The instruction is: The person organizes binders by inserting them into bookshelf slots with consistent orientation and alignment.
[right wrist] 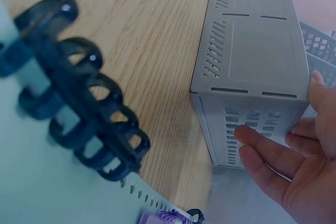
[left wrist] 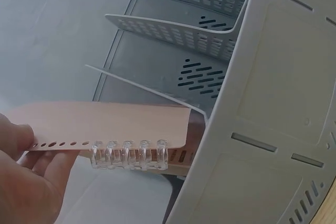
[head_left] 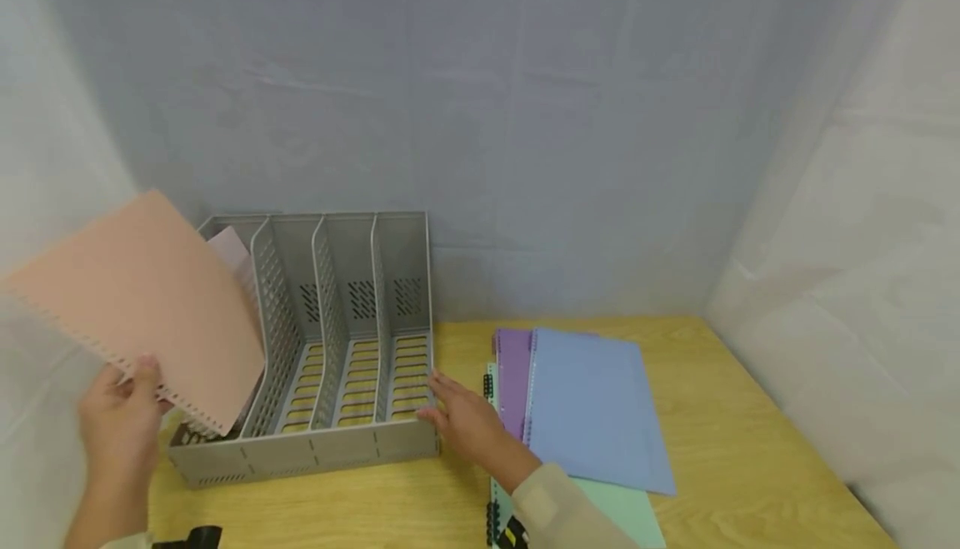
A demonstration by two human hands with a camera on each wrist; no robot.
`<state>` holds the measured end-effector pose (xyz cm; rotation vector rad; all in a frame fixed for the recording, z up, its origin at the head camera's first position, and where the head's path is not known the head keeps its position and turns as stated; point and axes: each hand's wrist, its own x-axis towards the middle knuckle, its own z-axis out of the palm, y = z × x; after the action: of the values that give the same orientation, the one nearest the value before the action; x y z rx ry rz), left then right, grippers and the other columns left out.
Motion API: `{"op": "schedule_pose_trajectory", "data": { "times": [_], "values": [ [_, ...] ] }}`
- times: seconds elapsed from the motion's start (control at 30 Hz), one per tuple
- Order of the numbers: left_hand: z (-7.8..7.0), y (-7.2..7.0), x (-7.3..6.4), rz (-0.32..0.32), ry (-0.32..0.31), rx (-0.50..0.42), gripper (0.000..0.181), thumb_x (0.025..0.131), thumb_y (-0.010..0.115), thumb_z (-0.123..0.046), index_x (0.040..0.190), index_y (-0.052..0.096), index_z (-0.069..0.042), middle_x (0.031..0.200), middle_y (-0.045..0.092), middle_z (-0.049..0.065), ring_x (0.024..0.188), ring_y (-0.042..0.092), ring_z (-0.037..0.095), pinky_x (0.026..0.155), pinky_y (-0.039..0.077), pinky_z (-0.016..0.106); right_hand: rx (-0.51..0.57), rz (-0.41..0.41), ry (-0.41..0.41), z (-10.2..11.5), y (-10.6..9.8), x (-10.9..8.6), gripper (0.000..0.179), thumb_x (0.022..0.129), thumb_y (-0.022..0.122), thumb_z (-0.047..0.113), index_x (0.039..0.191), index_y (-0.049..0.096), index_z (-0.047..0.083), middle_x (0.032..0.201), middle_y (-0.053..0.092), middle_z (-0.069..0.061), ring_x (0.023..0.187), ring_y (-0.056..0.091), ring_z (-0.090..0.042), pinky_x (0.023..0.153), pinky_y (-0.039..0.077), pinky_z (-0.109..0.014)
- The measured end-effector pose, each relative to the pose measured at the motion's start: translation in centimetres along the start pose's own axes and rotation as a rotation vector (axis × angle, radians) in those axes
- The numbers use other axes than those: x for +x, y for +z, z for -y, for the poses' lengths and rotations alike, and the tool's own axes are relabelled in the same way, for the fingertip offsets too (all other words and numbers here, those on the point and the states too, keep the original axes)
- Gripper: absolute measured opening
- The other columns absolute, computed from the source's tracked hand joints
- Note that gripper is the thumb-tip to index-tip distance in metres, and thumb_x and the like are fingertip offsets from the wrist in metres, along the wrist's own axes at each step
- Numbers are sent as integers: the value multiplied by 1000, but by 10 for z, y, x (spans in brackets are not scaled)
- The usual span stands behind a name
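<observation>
In my left hand (head_left: 123, 411) is a peach spiral notebook (head_left: 161, 307), pinched by its hole-punched edge between thumb and fingers. It is tilted, and its lower corner overlaps the leftmost compartment of a grey file organizer (head_left: 300, 451). Clear binding rings (left wrist: 128, 155) show along its edge in the left wrist view. A pale pink sheet or cover (head_left: 232, 253) leans in that same compartment, partly hidden behind the notebook. My right hand (head_left: 472, 420) holds the organizer's right side wall near the front corner, thumb at the rim and fingers (right wrist: 270, 148) against the perforated outside.
Right of the organizer, a blue notebook (head_left: 600, 407) lies over a purple one (head_left: 512, 366) and a mint green one (head_left: 618, 507) with black rings (right wrist: 94, 103). They rest on a wooden table (head_left: 750, 449). Pale sheeting (head_left: 562, 116) hangs behind and at both sides.
</observation>
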<state>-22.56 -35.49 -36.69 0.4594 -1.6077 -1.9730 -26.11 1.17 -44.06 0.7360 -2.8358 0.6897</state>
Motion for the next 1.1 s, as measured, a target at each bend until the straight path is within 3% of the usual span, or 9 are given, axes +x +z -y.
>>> {"op": "schedule_pose_trajectory", "data": {
  "times": [0.13, 0.23, 0.37, 0.5, 0.7, 0.87, 1.1],
  "values": [
    [4, 5, 0, -2, 18, 81, 18, 99, 54, -25, 113, 65, -23, 77, 63, -20, 68, 59, -6, 53, 49, 9, 2, -2, 4, 0, 2, -1, 59, 99, 49, 42, 147, 40, 7, 155, 32, -3, 134, 44, -27, 107, 40, -41],
    [6, 9, 1, 9, 38, 136, 28, 99, 52, -28, 125, 62, -21, 79, 62, -23, 70, 58, -8, 55, 48, 7, -6, -13, -3, -1, 3, 0, 59, 99, 50, 41, 146, 41, 6, 154, 33, -4, 133, 44, -27, 106, 41, -41],
    [9, 13, 3, 37, 69, 124, 39, 100, 51, -29, 136, 56, -16, 80, 63, -24, 71, 60, -10, 57, 48, 5, -7, -17, -9, -1, 4, 0, 59, 99, 49, 42, 146, 41, 6, 154, 34, -4, 133, 45, -27, 106, 41, -40],
    [12, 17, 5, 27, 92, 142, 31, 101, 51, -26, 128, 61, -17, 74, 63, -26, 67, 60, -10, 57, 48, 6, -12, -17, -15, -2, 5, -1, 60, 99, 48, 43, 146, 41, 7, 154, 34, -5, 132, 45, -27, 106, 41, -39],
    [18, 25, 10, 4, 147, 297, 36, 102, 48, -26, 133, 58, -10, 69, 56, -35, 63, 57, -14, 55, 46, 7, -22, -18, -16, -4, 6, -1, 62, 99, 44, 48, 147, 40, 9, 154, 34, -4, 131, 47, -26, 105, 42, -39],
    [21, 27, 12, 7, 126, 340, 38, 102, 47, -31, 133, 57, -11, 65, 54, -36, 60, 56, -13, 52, 46, 9, -10, -20, -15, -4, 6, -1, 63, 98, 45, 47, 147, 40, 8, 154, 34, -4, 131, 46, -26, 105, 43, -39],
    [24, 31, 17, 9, 98, 220, 27, 101, 50, -28, 123, 63, -18, 63, 59, -31, 57, 59, -10, 50, 47, 10, -8, -24, -13, -3, 5, 0, 63, 99, 45, 48, 147, 40, 8, 154, 33, -3, 131, 47, -27, 105, 42, -39]
  ]
}}
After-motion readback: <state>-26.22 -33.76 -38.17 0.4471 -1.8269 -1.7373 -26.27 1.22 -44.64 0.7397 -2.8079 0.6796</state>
